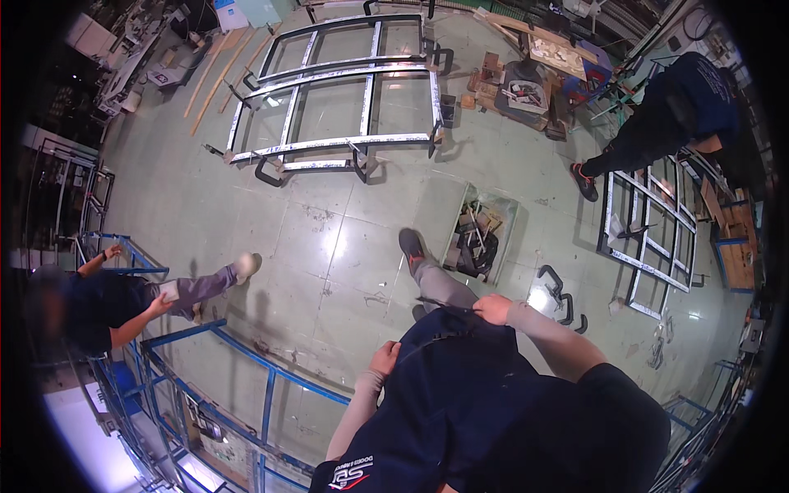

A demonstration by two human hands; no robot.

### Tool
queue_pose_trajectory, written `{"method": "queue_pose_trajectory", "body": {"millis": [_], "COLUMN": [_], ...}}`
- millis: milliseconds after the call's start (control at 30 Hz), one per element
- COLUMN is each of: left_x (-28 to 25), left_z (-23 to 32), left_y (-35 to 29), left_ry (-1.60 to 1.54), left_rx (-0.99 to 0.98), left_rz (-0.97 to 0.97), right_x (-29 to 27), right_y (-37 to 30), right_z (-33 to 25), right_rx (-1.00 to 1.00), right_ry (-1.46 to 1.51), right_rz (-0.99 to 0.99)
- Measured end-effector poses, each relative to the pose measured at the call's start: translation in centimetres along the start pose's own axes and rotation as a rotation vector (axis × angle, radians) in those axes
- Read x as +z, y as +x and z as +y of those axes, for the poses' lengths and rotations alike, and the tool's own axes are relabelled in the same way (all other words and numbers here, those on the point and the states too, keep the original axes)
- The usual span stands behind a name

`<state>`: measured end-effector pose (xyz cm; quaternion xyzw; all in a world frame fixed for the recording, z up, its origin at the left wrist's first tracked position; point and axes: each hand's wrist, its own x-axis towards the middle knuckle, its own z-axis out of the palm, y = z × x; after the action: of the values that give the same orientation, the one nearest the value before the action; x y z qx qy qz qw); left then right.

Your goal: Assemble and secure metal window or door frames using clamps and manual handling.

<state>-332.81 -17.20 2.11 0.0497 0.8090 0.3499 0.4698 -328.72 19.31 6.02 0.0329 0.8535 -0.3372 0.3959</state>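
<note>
Workshop, pale green tiled floor [329, 246]. We stand mid-stride; left hand [383, 358] and right hand [493, 309] both curl closed, pinching the dark apron [460, 386] hem at 6 o'clock. Judged soft, light cloth; grip the edge.

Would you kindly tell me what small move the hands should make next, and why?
Probably tug the dark apron straight: the left hand pinches its left edge and the right hand grips its top hem, and the cloth between them looks creased.
</note>
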Motion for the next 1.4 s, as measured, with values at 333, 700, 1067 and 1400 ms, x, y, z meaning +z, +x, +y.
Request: {"method": "queue_pose_trajectory", "body": {"millis": [333, 700, 1067, 1400], "left_x": [-10.7, -22.0, -31.9, -34.7], "left_z": [6.5, 19.0, 26.1, 57.4], "left_y": [11.5, 17.9, 24.7, 13.2], "left_ry": [-0.019, 0.304, 0.501, -0.998], "left_rx": [-0.086, 0.088, 0.339, 1.042], "left_rz": [0.026, -0.07, -0.335, -0.934], "right_x": [-14.4, -18.6, -17.7, -17.2], "right_y": [9.7, 12.4, 14.8, 16.7], "right_z": [-2.2, -2.3, -7.1, -7.4], "right_rx": [0.042, 0.27, 0.298, 0.414], "right_ry": [-0.04, -0.017, 0.127, 0.275], "right_rz": [0.023, -0.05, 0.3, 0.382]}}
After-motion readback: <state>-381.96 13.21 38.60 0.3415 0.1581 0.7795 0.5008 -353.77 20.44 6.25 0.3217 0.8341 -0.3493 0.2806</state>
